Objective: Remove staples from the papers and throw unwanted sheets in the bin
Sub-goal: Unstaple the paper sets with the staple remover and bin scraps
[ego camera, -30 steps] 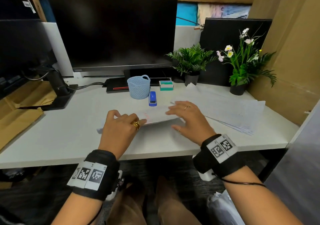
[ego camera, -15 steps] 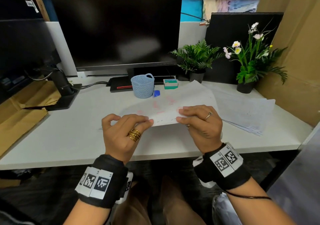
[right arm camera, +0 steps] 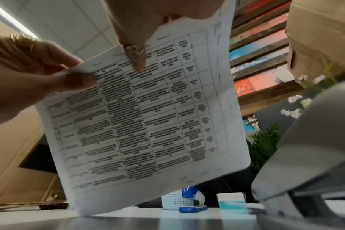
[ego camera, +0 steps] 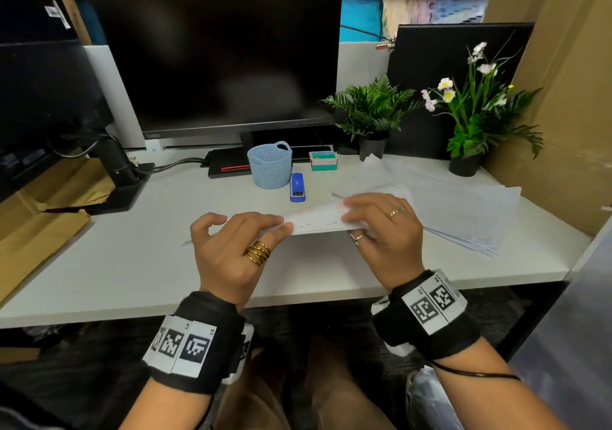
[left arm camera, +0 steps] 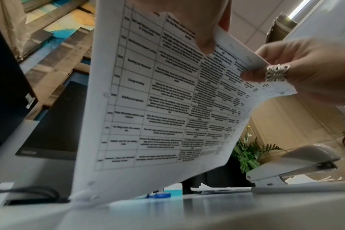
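Observation:
A set of printed sheets [ego camera: 318, 220] with a table on its underside [left arm camera: 158, 109] [right arm camera: 148, 124] is held up off the white desk [ego camera: 132, 270]; its far lower corner touches the desk. My left hand [ego camera: 281, 225] pinches the near edge between thumb and fingers [left arm camera: 203, 38]. My right hand [ego camera: 354, 219] grips the right part of that edge, fingers [right arm camera: 136, 62] curled under. Several staples show along the margins in the right wrist view. A blue stapler [ego camera: 297, 187] lies behind the sheets.
A loose paper stack [ego camera: 463, 211] covers the desk's right side. Behind are a blue mesh basket [ego camera: 270, 164], a staple box [ego camera: 323, 160], two potted plants [ego camera: 372, 144] [ego camera: 465, 164] and a monitor [ego camera: 215, 58]. A grey stapler-like tool [left arm camera: 295, 163] lies right of the hands. A white bag [ego camera: 430, 396] sits on the floor.
Both hands went from resting on the sheets on the desk to holding their near edge. The sheets rose steeply, then dropped to a flatter tilt, uncovering the blue stapler.

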Demonstrator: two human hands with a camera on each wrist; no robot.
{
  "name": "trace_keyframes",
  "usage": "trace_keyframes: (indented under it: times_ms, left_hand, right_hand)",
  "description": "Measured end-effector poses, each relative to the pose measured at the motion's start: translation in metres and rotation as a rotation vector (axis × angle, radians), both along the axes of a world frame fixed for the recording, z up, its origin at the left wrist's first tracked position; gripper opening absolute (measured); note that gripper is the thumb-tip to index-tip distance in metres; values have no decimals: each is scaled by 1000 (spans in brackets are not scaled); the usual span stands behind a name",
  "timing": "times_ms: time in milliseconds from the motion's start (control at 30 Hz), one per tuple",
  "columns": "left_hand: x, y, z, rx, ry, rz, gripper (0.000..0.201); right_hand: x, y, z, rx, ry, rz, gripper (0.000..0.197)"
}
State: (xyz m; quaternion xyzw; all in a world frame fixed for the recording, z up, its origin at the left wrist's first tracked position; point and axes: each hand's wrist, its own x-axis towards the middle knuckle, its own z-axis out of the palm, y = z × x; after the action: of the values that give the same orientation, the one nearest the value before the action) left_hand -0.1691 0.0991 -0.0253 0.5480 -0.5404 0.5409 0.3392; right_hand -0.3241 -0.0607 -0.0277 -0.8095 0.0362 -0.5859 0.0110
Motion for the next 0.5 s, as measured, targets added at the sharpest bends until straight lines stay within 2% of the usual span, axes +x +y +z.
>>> trace_keyframes:
  times_ms: [67,167,233,333,400,467,500]
  left_hand:
    - [-6,-1,10,-19,-56,38,18]
    - [-18,-8,29,-102,-92,107,16]
    - [-24,-14,40,-128,-41,130,13]
    - [-27,-21,50,-137,64,72,23]
    - [-29,-24,57,-141,141,29,18]
    - [-32,-25,66,-114,212,23,24]
    - [-35,-25,71,-87,241,15,29]
  right_hand:
    - [-1,4,5,19,105,-173,30]
    - [-12,5,18,30,63,-256,44]
    - [-24,2,30,6,-20,-296,35]
    - [-50,-7,44,-3,-168,-350,6]
    - [-70,-13,51,142,-262,-282,18]
    - [-88,-15,58,475,-236,-40,36]
    - [-97,-12,62,637,-157,88,42]
